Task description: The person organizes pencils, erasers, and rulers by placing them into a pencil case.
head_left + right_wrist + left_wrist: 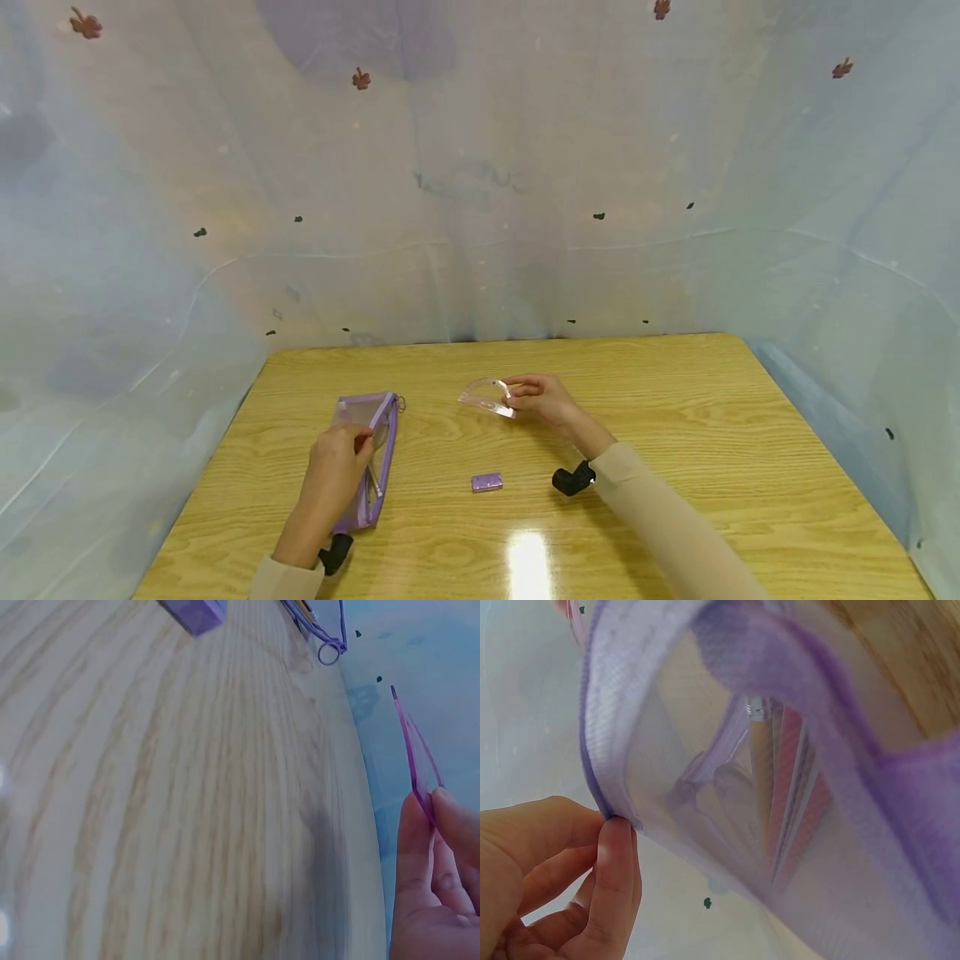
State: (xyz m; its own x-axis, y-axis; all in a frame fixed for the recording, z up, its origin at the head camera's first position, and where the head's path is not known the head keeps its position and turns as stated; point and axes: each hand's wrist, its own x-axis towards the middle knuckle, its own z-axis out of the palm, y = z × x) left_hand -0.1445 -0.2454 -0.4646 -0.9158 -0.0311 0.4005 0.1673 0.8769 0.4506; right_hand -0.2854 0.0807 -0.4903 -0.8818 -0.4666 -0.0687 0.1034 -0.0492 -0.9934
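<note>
On the left of the table, a purple-edged mesh pencil case (388,467) gapes along its zipper. My left hand (335,462) pinches one zipper edge between thumb and fingers, as the left wrist view shows with the pencil case (604,735) spread beside the fingers. Through its mesh I see pencils (761,772) and other slim pink and white sticks. My right hand (551,404) holds a clear protractor (486,398) by one corner, raised over the table. Edge-on in the right wrist view, the protractor (415,757) looks pinkish, pinched between thumb and fingers.
A small purple block, perhaps an eraser (487,482), lies on the wooden table (660,400) between the two hands. Patterned pale cloth (480,275) hangs behind and beside the table. Black wrist cameras (573,478) sit under both forearms.
</note>
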